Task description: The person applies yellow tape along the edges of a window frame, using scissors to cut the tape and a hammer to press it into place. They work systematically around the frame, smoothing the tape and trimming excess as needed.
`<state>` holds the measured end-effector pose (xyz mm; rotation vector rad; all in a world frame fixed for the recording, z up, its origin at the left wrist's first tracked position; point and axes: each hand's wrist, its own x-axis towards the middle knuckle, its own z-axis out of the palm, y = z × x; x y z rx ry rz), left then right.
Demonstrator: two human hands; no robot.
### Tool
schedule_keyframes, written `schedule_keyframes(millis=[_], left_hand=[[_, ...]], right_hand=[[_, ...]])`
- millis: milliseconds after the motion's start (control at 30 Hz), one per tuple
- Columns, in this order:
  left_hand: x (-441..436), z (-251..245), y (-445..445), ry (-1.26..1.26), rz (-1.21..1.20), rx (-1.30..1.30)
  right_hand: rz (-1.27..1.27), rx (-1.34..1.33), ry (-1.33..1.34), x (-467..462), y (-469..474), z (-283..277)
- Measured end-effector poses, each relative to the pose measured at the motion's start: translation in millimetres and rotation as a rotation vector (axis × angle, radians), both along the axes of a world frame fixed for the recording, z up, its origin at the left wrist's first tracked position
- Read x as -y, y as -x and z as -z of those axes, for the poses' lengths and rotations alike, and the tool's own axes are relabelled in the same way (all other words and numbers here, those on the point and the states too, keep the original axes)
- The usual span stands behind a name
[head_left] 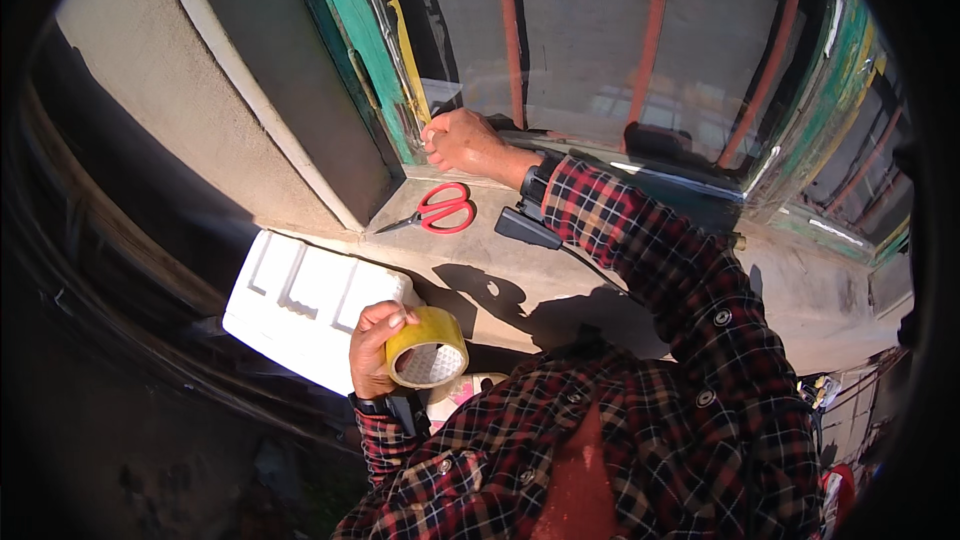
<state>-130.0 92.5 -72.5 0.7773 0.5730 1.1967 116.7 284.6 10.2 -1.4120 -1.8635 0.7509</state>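
Observation:
My left hand [373, 351] grips a roll of yellow-tinted clear packing tape [431, 337] by its edge, its patterned core turned toward me. Up at the lower left corner of the window, my right hand [461, 142] has its fingers curled against the green wooden frame [367, 45]. Whether the fingertips pinch something small is hidden. A yellow strip [401, 30] runs along the pane's left edge down to that hand. Red-handled scissors [442, 208] lie on the concrete sill [480, 240] below it, blades pointing left.
A white foam box [315, 307] stands at the left, under the sill. Red bars [649, 37] cross behind the window glass [577, 30]. A black device [529, 227] with a cable hangs at my right wrist. A plastered wall edge [247, 97] rises at the left.

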Motion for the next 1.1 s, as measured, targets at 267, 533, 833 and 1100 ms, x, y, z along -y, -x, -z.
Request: schedule_keyframes(millis=[267,533,833,1100], left_hand=[[-7.0,0.5,-2.1,-0.049,0.007,-0.13],[-26.8,1.8,-32.8,-0.134,0.26,-0.098],[-37.1,-39.0,-136.1,-0.255,0.534,-0.097],[-16.3,-44.8,-214.6,-0.348,0.691,-0.097]], right_hand=[[0.002,-0.206,-0.009,-9.1,29.4,14.9],[0.121,-0.107,-0.296,128.0,-96.0,19.5],[0.636,0.843,-0.258,311.4,-245.6,69.3],[0.451,0.612,-0.376,377.8,-278.3,71.7]])
